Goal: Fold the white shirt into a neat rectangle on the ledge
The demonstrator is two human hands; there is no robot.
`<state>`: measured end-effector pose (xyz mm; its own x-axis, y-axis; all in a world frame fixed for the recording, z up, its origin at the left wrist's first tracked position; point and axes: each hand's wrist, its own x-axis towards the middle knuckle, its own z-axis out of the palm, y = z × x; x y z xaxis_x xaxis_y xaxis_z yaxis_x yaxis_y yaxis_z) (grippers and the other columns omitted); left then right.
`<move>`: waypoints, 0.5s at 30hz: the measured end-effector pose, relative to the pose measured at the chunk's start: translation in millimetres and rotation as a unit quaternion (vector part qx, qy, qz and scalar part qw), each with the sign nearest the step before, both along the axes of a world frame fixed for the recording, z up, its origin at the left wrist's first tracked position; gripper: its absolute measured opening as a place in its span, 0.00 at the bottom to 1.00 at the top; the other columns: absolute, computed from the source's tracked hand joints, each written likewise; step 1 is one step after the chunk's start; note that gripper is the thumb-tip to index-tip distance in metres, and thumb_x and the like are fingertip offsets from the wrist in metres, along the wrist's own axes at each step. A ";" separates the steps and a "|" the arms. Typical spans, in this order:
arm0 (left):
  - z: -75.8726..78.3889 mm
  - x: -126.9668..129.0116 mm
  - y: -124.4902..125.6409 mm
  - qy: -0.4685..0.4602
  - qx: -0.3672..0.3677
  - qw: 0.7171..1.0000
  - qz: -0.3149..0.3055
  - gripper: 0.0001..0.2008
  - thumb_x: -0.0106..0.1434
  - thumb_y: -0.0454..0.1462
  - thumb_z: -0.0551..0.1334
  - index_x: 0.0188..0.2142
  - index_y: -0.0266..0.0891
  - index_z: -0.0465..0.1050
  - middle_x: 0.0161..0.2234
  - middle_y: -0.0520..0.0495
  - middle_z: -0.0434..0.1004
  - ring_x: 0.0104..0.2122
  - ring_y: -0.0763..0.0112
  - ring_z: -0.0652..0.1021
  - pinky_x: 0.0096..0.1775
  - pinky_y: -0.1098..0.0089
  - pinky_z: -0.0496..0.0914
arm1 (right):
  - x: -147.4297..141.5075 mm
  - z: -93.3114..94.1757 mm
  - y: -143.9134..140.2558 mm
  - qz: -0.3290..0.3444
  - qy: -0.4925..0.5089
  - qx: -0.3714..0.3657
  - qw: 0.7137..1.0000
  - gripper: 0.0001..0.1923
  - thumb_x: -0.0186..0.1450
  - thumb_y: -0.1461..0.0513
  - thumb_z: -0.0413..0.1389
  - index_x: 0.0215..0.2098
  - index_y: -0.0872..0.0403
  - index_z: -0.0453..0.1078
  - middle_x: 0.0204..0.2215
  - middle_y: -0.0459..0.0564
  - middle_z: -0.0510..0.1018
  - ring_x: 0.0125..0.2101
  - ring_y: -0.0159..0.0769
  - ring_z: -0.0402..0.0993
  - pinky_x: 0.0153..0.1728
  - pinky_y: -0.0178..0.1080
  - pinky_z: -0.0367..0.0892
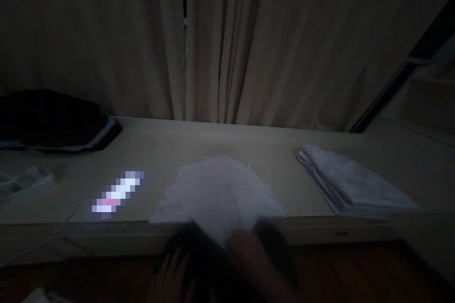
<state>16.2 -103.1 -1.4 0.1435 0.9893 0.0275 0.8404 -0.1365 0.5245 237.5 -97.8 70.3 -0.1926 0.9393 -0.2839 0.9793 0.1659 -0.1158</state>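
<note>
In the dim head view, a fan of overlapping thin white sheets (213, 184) lies on the pale ledge (142, 151) straight in front of me. Whether they are paper or cloth I cannot tell. One sheet hangs over the front edge toward my lap. My right hand (245, 251), smeared by motion, is closed at the lower tip of that hanging sheet. Lower left, my left hand (169, 270) rests with fingers apart on my dark-clothed leg, holding nothing.
A folded white stack (351, 182) sits on the ledge to the right. Dark folded clothes (50, 118) lie at the far left, with a power strip (31, 182) and cable nearer. A lit, pixelated phone-like shape (119, 194) is left of centre. Curtains (302, 47) hang behind.
</note>
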 end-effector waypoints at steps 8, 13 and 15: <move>25.8 28.8 46.8 -0.153 -0.117 0.981 -0.007 0.22 0.63 0.50 0.50 0.40 0.38 0.75 0.37 0.42 0.81 0.38 0.61 0.79 0.42 0.65 0.71 | 0.0 -48.2 -15.7 -0.059 0.081 -0.013 0.995 0.13 0.64 0.65 0.47 0.41 0.53 0.73 0.42 0.55 0.79 0.41 0.40 0.75 0.41 0.38 0.68; 12.6 57.2 41.3 -0.314 -0.257 0.914 0.002 0.24 0.62 0.52 0.52 0.31 0.34 0.74 0.30 0.40 0.80 0.35 0.61 0.79 0.39 0.63 0.73 | 3.0 -67.1 -17.5 -0.050 0.171 0.063 0.982 0.13 0.64 0.64 0.49 0.43 0.49 0.71 0.40 0.51 0.79 0.40 0.36 0.74 0.42 0.36 0.68; 7.1 60.8 37.2 -0.342 -0.289 0.894 0.000 0.24 0.63 0.52 0.51 0.36 0.33 0.74 0.32 0.41 0.80 0.35 0.64 0.79 0.40 0.62 0.74 | 1.6 -70.4 -16.7 -0.053 0.178 0.063 0.981 0.13 0.64 0.65 0.48 0.43 0.49 0.71 0.38 0.51 0.79 0.38 0.36 0.74 0.40 0.36 0.69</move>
<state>76.9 -65.9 5.8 0.2878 0.8666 -0.4076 0.2966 0.3240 0.8983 239.1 -114.5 0.0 -0.1582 0.9826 -0.0974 0.8935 0.1004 -0.4377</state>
